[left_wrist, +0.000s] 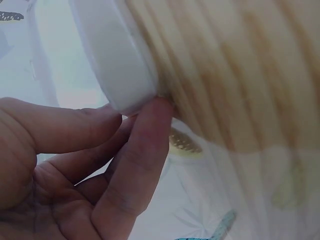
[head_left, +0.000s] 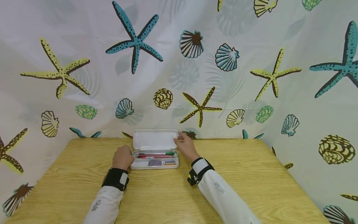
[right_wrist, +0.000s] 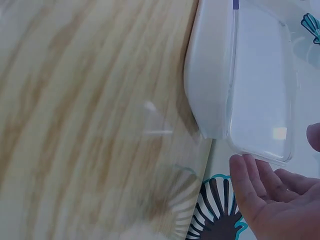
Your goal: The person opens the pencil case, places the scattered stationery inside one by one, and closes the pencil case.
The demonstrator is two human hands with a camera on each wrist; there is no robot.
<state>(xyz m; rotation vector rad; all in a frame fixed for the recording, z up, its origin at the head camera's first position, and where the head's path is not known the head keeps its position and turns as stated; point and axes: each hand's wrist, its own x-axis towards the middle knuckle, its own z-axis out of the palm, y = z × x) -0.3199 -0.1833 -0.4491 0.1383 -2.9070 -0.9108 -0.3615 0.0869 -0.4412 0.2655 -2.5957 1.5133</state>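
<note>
A white pencil case [head_left: 155, 166] lies on the wooden table with its lid [head_left: 155, 139] standing up at the back. In its tray are several pens and pencils [head_left: 156, 156], a purple block [head_left: 154, 163] and a small striped block [head_left: 169, 162]. My left hand [head_left: 122, 158] pinches the case's left end, thumb and fingertips at its corner in the left wrist view. At the lid's right edge is my right hand [head_left: 187, 147]. In the right wrist view its fingers [right_wrist: 245, 182] extend to the edge of the lid, the thumb standing apart.
The table [head_left: 156, 196] ends just behind the case, against a white cloth [head_left: 167, 77] printed with starfish and shells. That cloth also runs along the left and right sides. Both wrists wear black straps [head_left: 115, 179] over white sleeves.
</note>
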